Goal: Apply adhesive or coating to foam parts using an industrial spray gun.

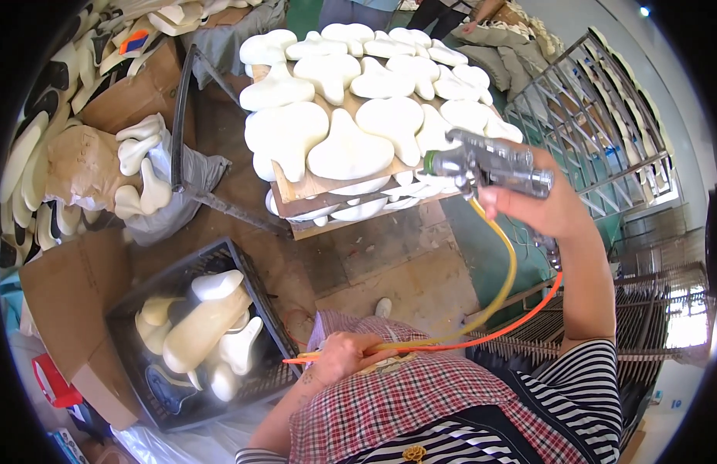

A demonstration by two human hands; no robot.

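My right hand (558,203) is wrapped round a silver spray gun (497,164), raised at the right corner of a wooden board (300,189). The gun's green-ringed nozzle points left over white bicycle saddle pads (350,151), which lie in rows on the board. A yellow hose (510,251) and an orange hose (538,308) hang from the gun and curve down to my waist. There my left hand (344,357) is closed round both hoses, in front of a red checked apron (335,410). More pads show under the board's front edge.
A black plastic crate (246,282) with several saddle pads stands at the lower left, beside an open cardboard box (72,286). A dark metal frame (180,131) rises left of the board. Metal racks (582,127) stand right. Other people (358,11) are at the far edge.
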